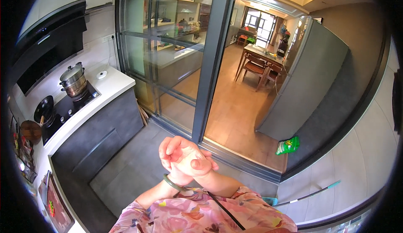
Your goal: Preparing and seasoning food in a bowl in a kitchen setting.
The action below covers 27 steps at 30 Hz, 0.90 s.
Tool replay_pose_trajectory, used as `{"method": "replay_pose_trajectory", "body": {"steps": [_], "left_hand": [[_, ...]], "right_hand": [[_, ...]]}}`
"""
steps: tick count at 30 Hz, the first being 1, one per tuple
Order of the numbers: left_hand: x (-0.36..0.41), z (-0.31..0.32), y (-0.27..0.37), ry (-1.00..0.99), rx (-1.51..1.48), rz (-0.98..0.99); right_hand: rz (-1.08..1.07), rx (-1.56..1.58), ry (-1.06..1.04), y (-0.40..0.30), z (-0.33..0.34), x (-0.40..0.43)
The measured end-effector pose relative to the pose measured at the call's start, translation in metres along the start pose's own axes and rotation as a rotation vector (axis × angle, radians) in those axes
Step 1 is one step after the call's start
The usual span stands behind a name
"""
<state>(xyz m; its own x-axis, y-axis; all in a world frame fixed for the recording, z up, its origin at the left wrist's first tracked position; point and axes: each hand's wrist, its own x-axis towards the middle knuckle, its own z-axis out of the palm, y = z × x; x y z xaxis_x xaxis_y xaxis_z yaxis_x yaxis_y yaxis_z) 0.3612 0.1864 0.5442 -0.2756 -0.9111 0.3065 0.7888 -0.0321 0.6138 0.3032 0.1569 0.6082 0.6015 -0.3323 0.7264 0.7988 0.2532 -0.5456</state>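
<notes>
My left hand (pixel 177 172) and my right hand (pixel 201 167) meet in front of my chest, overlapping at the palms. A palm faces upward with curled fingers, and more fingertips show at the right side of the clasp. The overlap hides which fingers belong to which hand. No object shows between them. A green bangle (pixel 172 183) circles my left wrist. Beneath my forearms is a floral garment (pixel 195 212), crossed by a black cord (pixel 226 210).
A lidded steamer pot (pixel 74 80) and a wok (pixel 44 109) stand on the cooktop (pixel 67 111) at left. A chopping board (pixel 58 198) holds a knife and chopped vegetables. Ahead are a sliding glass door (pixel 170 60), a refrigerator (pixel 310 75), and a green bag (pixel 288 145).
</notes>
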Motion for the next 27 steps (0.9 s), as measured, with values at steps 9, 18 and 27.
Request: {"method": "replay_pose_trajectory", "body": {"steps": [9,18,27], "left_hand": [[-0.011,0.029,0.14,-0.402,-0.04,0.953],[0.008,-0.017,-0.024,0.046,-0.097,0.114],[0.003,-0.015,-0.073,-0.529,-0.164,-0.108]], "right_hand": [[0.012,-0.358,0.564,-0.011,-0.089,-0.036],[0.101,0.071,0.117,0.007,-0.018,0.007],[0.003,0.432,0.292,0.011,-0.008,0.002]]}}
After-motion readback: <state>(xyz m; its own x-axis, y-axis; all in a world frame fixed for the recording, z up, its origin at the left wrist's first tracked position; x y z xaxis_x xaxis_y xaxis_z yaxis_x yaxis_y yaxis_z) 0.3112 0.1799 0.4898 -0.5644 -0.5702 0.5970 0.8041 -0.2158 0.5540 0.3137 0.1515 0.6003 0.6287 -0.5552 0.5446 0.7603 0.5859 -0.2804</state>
